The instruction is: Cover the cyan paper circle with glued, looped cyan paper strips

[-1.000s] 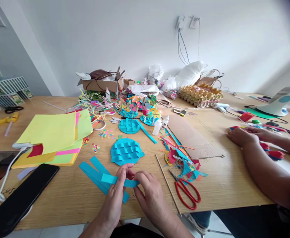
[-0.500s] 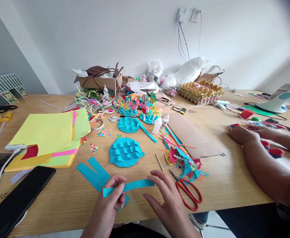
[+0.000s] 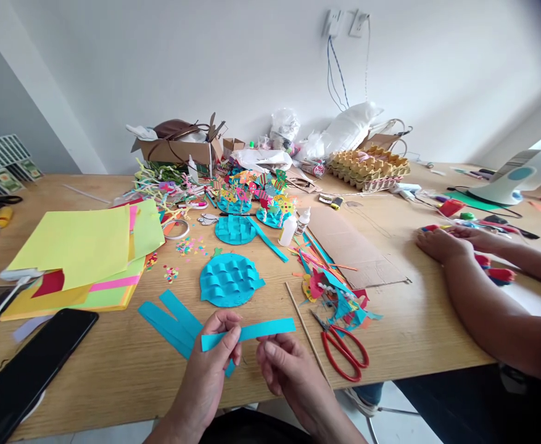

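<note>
My left hand (image 3: 212,370) pinches one end of a blue paper strip (image 3: 256,332), holding it level just above the wooden table (image 3: 113,370). My right hand (image 3: 286,367) hovers under the strip with its fingers curled in, and I cannot make out anything in them. More blue strips (image 3: 171,316) lie on the table beside my left hand. A round woven blue paper piece (image 3: 228,280) lies just beyond both hands.
Red-handled scissors (image 3: 344,348) and a thin wooden stick (image 3: 300,317) lie right of my hands. A black phone (image 3: 24,370) and stacked coloured paper (image 3: 80,253) are at the left. Another person's arms (image 3: 478,290) rest on the table's right side. Craft clutter fills the back.
My right hand let go of the strip, opened, then curled in again below it. My left hand raised the strip slightly off the table.
</note>
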`<state>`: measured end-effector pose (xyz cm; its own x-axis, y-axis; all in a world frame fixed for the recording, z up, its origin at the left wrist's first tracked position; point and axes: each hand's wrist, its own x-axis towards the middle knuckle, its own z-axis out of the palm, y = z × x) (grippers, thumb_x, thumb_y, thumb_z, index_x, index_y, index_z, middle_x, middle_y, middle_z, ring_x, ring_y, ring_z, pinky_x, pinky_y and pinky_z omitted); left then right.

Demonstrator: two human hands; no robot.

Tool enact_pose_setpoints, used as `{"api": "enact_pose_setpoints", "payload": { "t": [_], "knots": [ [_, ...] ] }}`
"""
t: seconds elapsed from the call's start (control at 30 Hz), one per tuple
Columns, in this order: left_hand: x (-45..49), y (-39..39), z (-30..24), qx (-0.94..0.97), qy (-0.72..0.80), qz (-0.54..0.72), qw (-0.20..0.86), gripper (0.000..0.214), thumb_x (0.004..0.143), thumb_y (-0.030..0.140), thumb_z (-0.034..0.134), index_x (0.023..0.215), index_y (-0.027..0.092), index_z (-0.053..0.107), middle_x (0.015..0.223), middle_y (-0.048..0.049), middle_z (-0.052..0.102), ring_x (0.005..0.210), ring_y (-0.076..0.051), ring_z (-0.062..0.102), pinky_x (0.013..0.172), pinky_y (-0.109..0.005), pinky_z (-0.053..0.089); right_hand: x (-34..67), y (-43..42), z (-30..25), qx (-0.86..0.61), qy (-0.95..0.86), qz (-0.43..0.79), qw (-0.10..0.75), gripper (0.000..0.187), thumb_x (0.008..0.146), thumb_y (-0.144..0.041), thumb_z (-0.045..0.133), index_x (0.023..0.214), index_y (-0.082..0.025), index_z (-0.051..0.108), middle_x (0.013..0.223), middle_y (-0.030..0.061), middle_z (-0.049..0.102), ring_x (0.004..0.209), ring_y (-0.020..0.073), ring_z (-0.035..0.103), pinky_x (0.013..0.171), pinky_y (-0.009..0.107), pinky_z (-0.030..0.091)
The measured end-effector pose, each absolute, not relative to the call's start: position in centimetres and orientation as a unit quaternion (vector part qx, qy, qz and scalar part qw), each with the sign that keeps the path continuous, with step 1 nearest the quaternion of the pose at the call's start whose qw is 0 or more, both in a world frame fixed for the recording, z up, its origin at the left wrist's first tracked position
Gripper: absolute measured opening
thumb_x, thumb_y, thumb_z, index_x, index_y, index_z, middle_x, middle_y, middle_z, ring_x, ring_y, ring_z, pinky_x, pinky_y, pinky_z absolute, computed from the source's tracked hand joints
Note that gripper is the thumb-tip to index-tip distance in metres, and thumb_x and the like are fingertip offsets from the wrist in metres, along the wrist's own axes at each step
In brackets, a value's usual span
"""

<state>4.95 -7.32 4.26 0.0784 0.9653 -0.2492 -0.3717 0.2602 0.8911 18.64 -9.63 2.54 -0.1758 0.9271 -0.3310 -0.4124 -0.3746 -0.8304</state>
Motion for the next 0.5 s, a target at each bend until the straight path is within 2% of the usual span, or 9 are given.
{"api": "enact_pose_setpoints", "payload": {
  "t": [0.13, 0.27, 0.33, 0.4, 0.43, 0.5],
  "knots": [
    [5.3, -7.4, 3.9, 0.358, 0.455, 0.493, 0.65, 0.03, 0.065, 0.04, 0.069, 0.082, 0.019, 0.055, 0.06, 0.0055, 0.046, 0.049, -0.008, 0.043, 0.045, -0.02, 0.033, 18.3, -8.9, 3.1, -0.408, -0.276, 0.731, 0.472, 0.034, 0.065, -0.044, 0.069, 0.06, -0.013, 0.055, 0.052, -0.0021, 0.05, 0.04, 0.0045, 0.04, 0.034, 0.016, 0.023],
    [5.1, -7.4, 3.9, 0.364, 0.468, 0.493, 0.637, 0.032, 0.066, 0.04, 0.068, 0.087, 0.019, 0.056, 0.065, 0.0039, 0.05, 0.05, -0.009, 0.045, 0.047, -0.02, 0.036, 18.3, -8.0, 3.4, -0.424, -0.277, 0.73, 0.459, 0.03, 0.063, -0.04, 0.071, 0.063, -0.014, 0.056, 0.056, -0.0017, 0.054, 0.043, 0.0057, 0.045, 0.036, 0.016, 0.025],
    [4.2, -7.3, 3.9, 0.372, 0.485, 0.517, 0.599, 0.037, 0.068, 0.04, 0.067, 0.097, 0.021, 0.055, 0.077, 0.0012, 0.055, 0.058, -0.011, 0.051, 0.055, -0.022, 0.041, 18.5, -7.4, 3.4, -0.434, -0.283, 0.714, 0.47, 0.031, 0.063, -0.041, 0.071, 0.062, -0.014, 0.056, 0.054, -0.002, 0.054, 0.044, 0.0063, 0.045, 0.037, 0.017, 0.027],
    [2.7, -7.1, 3.6, 0.392, 0.511, 0.55, 0.532, 0.04, 0.069, 0.04, 0.066, 0.102, 0.023, 0.054, 0.089, -0.0014, 0.058, 0.075, -0.015, 0.055, 0.067, -0.024, 0.044, 18.7, -6.7, 3.2, -0.451, -0.287, 0.691, 0.486, 0.031, 0.062, -0.041, 0.071, 0.06, -0.014, 0.055, 0.053, -0.0021, 0.053, 0.043, 0.0065, 0.045, 0.038, 0.017, 0.027],
    [1.7, -7.0, 3.4, 0.406, 0.526, 0.562, 0.493, 0.037, 0.07, 0.04, 0.066, 0.101, 0.023, 0.055, 0.092, -0.0024, 0.058, 0.086, -0.018, 0.055, 0.073, -0.025, 0.044, 18.9, -6.3, 3.2, -0.459, -0.29, 0.681, 0.492, 0.031, 0.062, -0.041, 0.071, 0.059, -0.014, 0.055, 0.053, -0.002, 0.053, 0.043, 0.0066, 0.045, 0.038, 0.018, 0.028],
    [-0.2, -6.8, 2.9, 0.461, 0.553, 0.55, 0.424, 0.025, 0.073, 0.038, 0.062, 0.093, 0.023, 0.059, 0.092, -0.0041, 0.06, 0.09, -0.021, 0.055, 0.078, -0.028, 0.044, 19.0, -5.5, 3.0, -0.473, -0.301, 0.667, 0.491, 0.031, 0.061, -0.041, 0.07, 0.059, -0.014, 0.056, 0.053, -0.0017, 0.054, 0.043, 0.0067, 0.045, 0.038, 0.018, 0.028]
  ]
}}
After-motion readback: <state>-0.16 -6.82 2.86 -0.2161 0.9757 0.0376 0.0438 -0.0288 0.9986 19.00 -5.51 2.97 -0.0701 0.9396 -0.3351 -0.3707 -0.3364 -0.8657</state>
